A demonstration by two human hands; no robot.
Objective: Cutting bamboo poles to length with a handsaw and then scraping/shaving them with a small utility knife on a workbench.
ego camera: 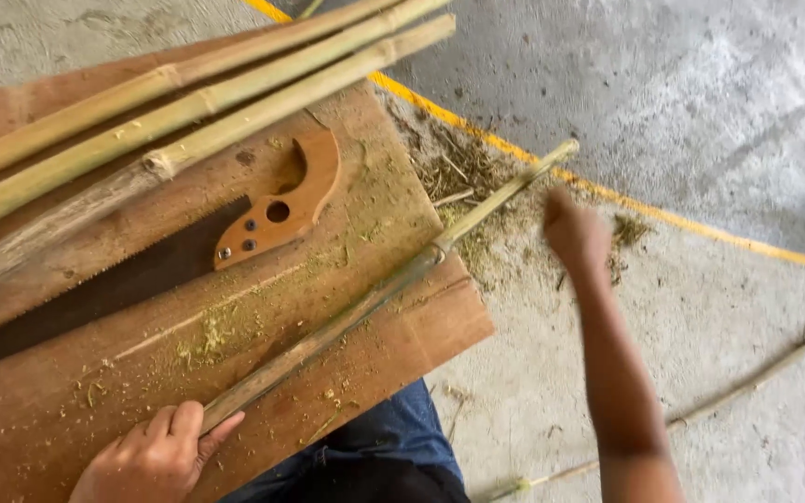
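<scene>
Wooden board [76,391] at centre-left, three bamboo poles [188,102] across its 11 o'clock edge, handsaw [277,210] just below them, thin bamboo stalk [356,312] running 7 to 1 o'clock, left hand [156,456] on its near end, right hand [575,233] at 3 o'clock, apparently off the stalk.

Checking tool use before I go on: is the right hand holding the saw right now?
No. The right hand is out over the concrete floor, blurred and apparently empty, while the saw lies untouched on the wooden board beside the bamboo poles.

grey concrete floor [701,93] crossed by a yellow painted line [663,216].
</scene>
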